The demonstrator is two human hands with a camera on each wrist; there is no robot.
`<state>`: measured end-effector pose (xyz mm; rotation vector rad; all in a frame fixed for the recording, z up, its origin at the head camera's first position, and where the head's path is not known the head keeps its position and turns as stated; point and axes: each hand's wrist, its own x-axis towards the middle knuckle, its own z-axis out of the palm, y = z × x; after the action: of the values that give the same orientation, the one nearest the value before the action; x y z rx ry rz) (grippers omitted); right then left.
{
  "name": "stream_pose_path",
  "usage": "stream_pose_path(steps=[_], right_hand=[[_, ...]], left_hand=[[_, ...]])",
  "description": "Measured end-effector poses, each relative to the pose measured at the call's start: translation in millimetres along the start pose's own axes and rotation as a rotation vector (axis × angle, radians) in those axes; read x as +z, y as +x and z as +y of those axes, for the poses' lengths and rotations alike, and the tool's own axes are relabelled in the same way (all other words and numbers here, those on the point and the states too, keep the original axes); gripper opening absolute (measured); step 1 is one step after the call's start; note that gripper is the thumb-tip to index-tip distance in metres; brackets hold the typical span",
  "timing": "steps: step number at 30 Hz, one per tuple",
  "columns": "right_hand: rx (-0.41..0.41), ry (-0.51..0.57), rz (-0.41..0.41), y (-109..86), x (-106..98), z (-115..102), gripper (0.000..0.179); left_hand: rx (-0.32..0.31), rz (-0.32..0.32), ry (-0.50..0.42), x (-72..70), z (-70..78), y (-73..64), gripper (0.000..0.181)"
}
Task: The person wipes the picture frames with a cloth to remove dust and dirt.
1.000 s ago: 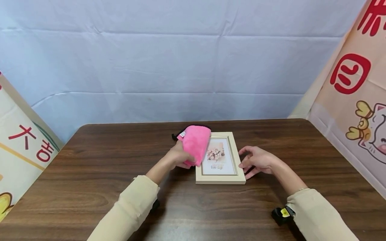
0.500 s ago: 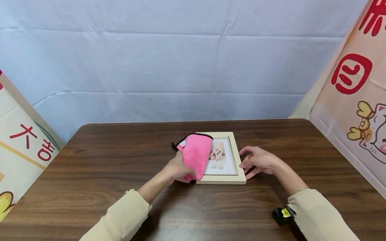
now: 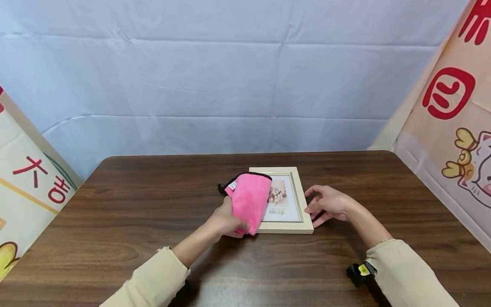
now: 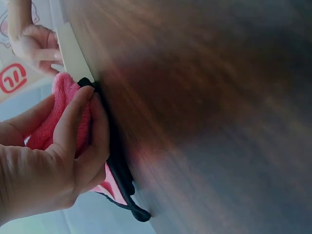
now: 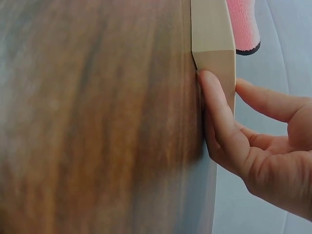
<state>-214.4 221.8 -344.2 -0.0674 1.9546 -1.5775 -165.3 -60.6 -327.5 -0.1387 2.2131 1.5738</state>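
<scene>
A cream picture frame [image 3: 305, 204] lies flat on the table, with a flower print and lettering inside. Over its left part rests a folded pink plush cloth [image 3: 251, 196] with black edging, a white tag and a black loop. My left hand [image 3: 225, 219] grips this cloth near the frame's lower left corner; the left wrist view shows the thumb and fingers [image 4: 70, 122] curled round the fabric. At the frame's right side, my right hand [image 3: 330, 204] holds the edge. In the right wrist view its thumb touches the upper edge and the fingers [image 5: 219, 107] lie along the lower side.
The brown wooden table [image 3: 161, 196] extends around the frame on all sides. A pale blue cloth backdrop [image 3: 215, 81] hangs behind it. Printed banners with red characters stand at the left [image 3: 30, 183] and right [image 3: 441, 128].
My left hand has drawn the pink cloth toward me along the frame's left side, uncovering its upper left corner. The right hand and the frame stay nearly still.
</scene>
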Motion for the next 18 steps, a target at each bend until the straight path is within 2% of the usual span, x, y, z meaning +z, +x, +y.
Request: stream_pose_path(steps=[7,18], right_hand=[[0.001,-0.005,0.002,0.7,-0.7,-0.4,0.055],[0.001,-0.011,0.002,0.0,-0.8,-1.1,0.055]], left_hand=[[0.007,0.006,0.001,-1.7,2.5,11.4,0.07],[-0.009,0.026,-0.018,-8.9,11.7,41.6,0.072]])
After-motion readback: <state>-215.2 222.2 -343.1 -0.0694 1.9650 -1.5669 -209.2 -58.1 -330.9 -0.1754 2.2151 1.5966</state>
